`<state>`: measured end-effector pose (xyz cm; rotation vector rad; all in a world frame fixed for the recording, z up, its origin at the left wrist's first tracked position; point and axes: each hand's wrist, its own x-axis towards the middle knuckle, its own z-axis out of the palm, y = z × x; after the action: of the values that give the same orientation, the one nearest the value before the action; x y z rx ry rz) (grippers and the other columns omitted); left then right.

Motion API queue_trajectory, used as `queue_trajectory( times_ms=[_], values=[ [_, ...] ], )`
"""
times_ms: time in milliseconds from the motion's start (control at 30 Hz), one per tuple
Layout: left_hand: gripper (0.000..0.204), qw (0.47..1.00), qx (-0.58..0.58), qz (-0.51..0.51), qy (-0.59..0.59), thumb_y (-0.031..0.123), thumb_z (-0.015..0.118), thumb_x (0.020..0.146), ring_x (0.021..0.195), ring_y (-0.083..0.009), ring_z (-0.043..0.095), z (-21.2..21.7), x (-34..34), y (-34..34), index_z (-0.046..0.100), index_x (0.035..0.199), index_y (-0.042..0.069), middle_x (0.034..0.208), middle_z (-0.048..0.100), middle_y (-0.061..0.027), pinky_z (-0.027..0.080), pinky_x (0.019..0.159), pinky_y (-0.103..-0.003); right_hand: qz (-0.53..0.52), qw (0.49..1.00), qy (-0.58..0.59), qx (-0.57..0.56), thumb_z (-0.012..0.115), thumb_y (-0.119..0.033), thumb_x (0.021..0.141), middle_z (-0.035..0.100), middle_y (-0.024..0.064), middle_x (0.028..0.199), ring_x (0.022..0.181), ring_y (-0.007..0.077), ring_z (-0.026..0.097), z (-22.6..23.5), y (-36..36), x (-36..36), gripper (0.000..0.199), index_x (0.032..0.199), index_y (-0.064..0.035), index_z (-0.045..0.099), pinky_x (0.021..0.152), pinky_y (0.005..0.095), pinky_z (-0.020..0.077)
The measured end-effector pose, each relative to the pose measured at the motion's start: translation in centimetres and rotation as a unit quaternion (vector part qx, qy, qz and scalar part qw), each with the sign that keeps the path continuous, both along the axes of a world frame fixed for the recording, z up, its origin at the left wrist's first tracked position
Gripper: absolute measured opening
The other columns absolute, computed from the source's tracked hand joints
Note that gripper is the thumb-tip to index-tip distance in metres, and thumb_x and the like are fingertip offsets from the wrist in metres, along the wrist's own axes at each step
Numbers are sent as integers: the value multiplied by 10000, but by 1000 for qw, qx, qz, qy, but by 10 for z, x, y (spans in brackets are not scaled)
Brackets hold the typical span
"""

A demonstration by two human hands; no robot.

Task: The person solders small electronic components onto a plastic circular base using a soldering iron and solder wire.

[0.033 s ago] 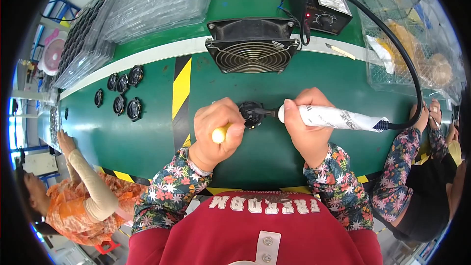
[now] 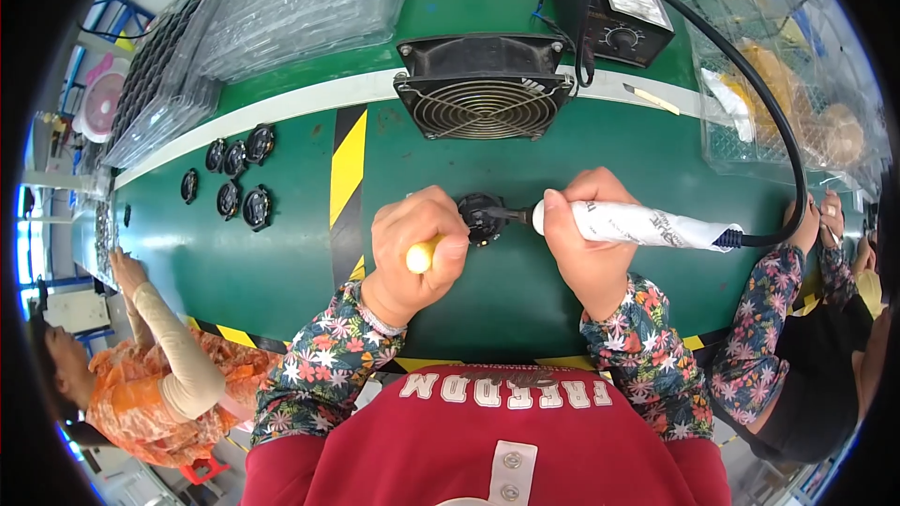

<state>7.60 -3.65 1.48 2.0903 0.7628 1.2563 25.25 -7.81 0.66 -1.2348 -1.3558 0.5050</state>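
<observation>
My left hand point(image 2: 419, 248) is closed around a tool with a rounded yellow handle end point(image 2: 419, 258); its working end is hidden by my fingers. In my right hand point(image 2: 591, 239) is a soldering iron point(image 2: 647, 224), its handle wrapped in printed white material. The iron's dark tip reaches left to a small round black part point(image 2: 481, 217) on the green bench. This part lies between my two hands, close against the fingers of the left one. Whether the left hand's tool touches it cannot be made out.
A black fan point(image 2: 486, 98) stands beyond the part. Several similar black parts point(image 2: 256, 208) lie at left. Stacked clear trays point(image 2: 300, 9), a soldering station point(image 2: 619, 19), a knife point(image 2: 652, 98) and a clear plastic container point(image 2: 722, 145) sit farther back. The iron's cable point(image 2: 797, 159) loops right. Co-workers sit either side.
The soldering station's red lamp, lit before, no longer shows. Both hands, the iron and the black part look unmoved.
</observation>
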Motion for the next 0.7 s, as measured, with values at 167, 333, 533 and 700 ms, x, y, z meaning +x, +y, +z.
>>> queue_trajectory(
  times_ms=[167, 333, 533, 700],
  values=[
    [375, 1000, -3, -5, -2, 318, 434, 887, 490, -185, 491, 0, -1, 1, 478, 656, 26, 601, 553, -108, 384, 457, -277, -1, 1000, 0, -5, 613, 3, 768, 472, 6, 575, 503, 59, 400, 1, 1, -1, 181, 678, -37, 461, 468, 219, 323],
    [384, 1000, -2, -4, 1, 330, 437, 889, 491, -182, 495, 1, -1, 0, 477, 655, 28, 600, 552, -107, 384, 453, -273, -2, 1000, 8, -11, 611, 4, 767, 468, 4, 573, 500, 56, 397, 3, 1, -2, 183, 670, -36, 461, 466, 217, 321],
    [382, 1000, -1, -3, 0, 329, 439, 890, 488, -180, 498, 0, 0, 0, 476, 653, 31, 598, 549, -106, 383, 450, -273, 1, 1000, -14, -16, 615, 6, 763, 474, 7, 575, 498, 57, 400, 3, 0, 0, 183, 663, -30, 465, 468, 217, 329],
    [300, 1000, 5, -7, -16, 265, 514, 852, 486, -192, 498, -2, 0, 1, 481, 648, 48, 586, 527, -79, 380, 442, -277, 5, 999, -33, -13, 621, 3, 757, 481, 8, 579, 501, 59, 413, 4, 0, 0, 177, 669, -24, 470, 462, 219, 331]
  ],
)
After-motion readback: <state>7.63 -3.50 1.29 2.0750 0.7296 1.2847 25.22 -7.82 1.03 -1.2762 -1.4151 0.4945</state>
